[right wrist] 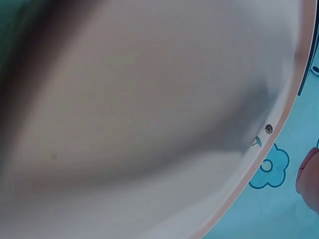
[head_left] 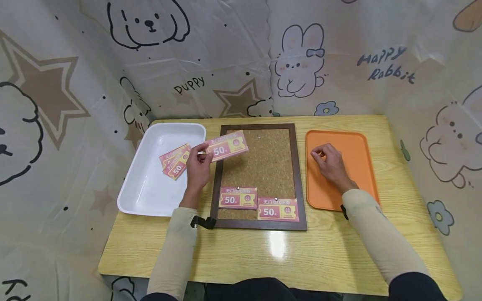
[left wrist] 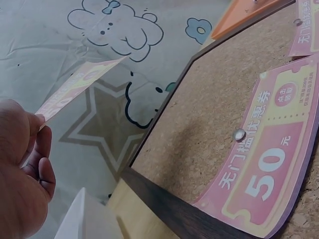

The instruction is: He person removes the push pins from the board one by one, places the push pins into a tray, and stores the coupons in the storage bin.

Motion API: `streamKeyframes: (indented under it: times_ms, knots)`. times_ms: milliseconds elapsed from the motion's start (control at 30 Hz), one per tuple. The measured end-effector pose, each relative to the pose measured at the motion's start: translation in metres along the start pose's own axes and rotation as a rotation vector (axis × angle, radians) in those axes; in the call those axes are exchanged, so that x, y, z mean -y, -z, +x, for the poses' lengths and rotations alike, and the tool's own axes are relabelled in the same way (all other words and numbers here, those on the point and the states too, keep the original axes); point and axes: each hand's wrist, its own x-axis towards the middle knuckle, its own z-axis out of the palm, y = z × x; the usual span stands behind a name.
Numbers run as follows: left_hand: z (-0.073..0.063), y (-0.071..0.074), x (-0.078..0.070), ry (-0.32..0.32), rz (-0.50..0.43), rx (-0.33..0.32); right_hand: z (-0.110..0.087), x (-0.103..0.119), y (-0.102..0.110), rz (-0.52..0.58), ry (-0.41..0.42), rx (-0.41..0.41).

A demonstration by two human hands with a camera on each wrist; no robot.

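Over the white basin's right edge, my left hand point(head_left: 198, 167) pinches a pink-and-yellow 50-yuan paper coupon point(head_left: 227, 145) by its left end; the same coupon point(left wrist: 75, 87) shows edge-on in the left wrist view. The coupon reaches over the upper left of a framed cork board point(head_left: 265, 167). Two more coupons are pinned low on the board, a left one point(head_left: 238, 198) and a right one point(head_left: 278, 209). My right hand point(head_left: 331, 165) is over the orange tray point(head_left: 339, 200), thumb and forefinger close together; anything between them is too small to see.
The white basin point(head_left: 141, 200) at left contains overlapping coupons point(head_left: 176, 162). Two thumbtacks lie by the tray's rim in the right wrist view, a dark one point(right wrist: 268, 129) and a pale one point(right wrist: 258, 142). A printed curtain point(head_left: 233, 50) surrounds the wooden table point(head_left: 241, 255).
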Motion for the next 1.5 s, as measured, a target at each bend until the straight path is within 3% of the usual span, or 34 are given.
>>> streamKeyframes:
  times_ms: [200, 767, 900, 1133, 1500]
  knots:
    - [0.001, 0.002, 0.003, 0.03, 0.0, -0.019, -0.001, -0.001, 0.001, 0.001, -0.008, 0.0]
    - [0.004, 0.015, 0.008, 0.038, -0.044, -0.072, -0.004, -0.002, 0.006, -0.008, -0.022, 0.022]
    - [0.005, 0.019, 0.014, 0.056, -0.053, -0.073, -0.004, -0.003, 0.007, -0.021, -0.02, 0.033]
    - [0.018, 0.023, 0.048, 0.055, -0.075, -0.106, -0.005, -0.004, 0.008, -0.041, -0.017, 0.037]
    - [0.018, 0.032, 0.055, 0.051, -0.062, -0.205, -0.008, -0.006, 0.01, -0.088, -0.05, 0.058]
